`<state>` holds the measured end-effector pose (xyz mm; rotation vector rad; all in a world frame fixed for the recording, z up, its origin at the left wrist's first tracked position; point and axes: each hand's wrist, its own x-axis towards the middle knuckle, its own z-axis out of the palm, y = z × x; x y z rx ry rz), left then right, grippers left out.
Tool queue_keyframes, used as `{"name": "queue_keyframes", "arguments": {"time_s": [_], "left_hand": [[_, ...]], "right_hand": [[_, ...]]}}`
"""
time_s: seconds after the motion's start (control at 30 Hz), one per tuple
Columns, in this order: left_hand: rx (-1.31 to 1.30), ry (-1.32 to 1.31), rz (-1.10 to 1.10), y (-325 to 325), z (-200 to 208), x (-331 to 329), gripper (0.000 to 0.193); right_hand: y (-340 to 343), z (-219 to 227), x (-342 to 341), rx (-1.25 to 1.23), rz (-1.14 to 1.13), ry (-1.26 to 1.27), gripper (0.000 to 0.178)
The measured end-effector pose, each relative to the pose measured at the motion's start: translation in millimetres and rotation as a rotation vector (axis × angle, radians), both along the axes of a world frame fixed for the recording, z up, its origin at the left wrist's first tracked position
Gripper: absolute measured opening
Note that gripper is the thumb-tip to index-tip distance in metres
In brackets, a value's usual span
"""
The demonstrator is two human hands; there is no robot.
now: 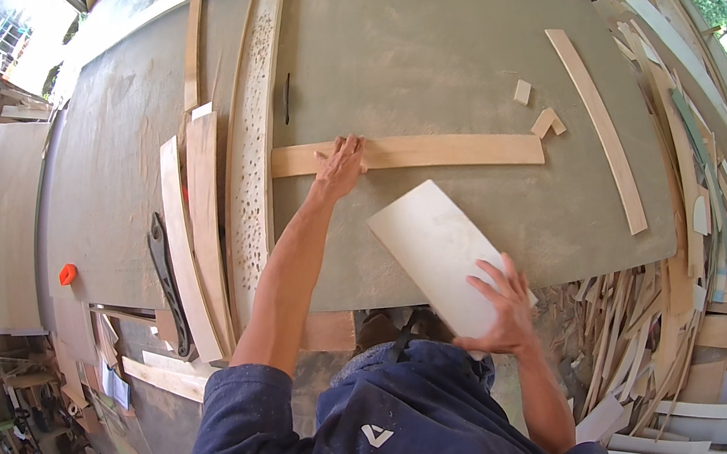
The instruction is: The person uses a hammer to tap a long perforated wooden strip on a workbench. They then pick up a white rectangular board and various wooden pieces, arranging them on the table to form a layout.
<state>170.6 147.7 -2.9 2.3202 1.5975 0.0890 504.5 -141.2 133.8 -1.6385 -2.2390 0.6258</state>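
Observation:
A light wooden strip (456,146) lies crosswise on the grey-brown worktable (407,34), its left end against a long board with many holes (249,130). My left hand (340,167) is over the strip left of its middle, fingers bent across it and gripping it. Nearer my body, a pale rectangular board (434,239) is tilted over the table's front edge. My right hand (500,308) grips its near right end, fingers spread over the upper face. The underside of this board is hidden.
Small wooden offcuts (548,123) lie beyond the strip's right end. Another strip (597,127) lies farther right. Left of the holed board are narrow boards (210,225), a black curved tool (164,272) and an orange object (67,274). Scrap wood (624,327) piles up at the right.

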Motion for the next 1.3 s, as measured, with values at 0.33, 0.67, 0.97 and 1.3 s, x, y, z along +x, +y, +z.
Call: {"name": "queue_keyframes", "arguments": {"time_s": [0.33,0.67,0.97,1.3], "left_hand": [[0.061,0.092,-0.03,10.5,0.3,4.1,0.063],[-0.151,0.151,0.003,16.5,27.9,7.1,0.068],[-0.033,0.156,0.044,11.4,30.9,12.7,0.084],[0.199,0.134,-0.042,15.1,3.3,0.6,0.08]], "right_hand": [[17.4,-48.0,-178.1,-0.196,-0.065,-0.188,0.109],[18.9,-93.1,-244.7,-0.132,0.271,0.053,0.104],[36.8,-110.4,-251.2,-0.039,0.26,0.101,0.096],[42.7,-112.9,-253.4,-0.039,0.279,0.087,0.098]]}}
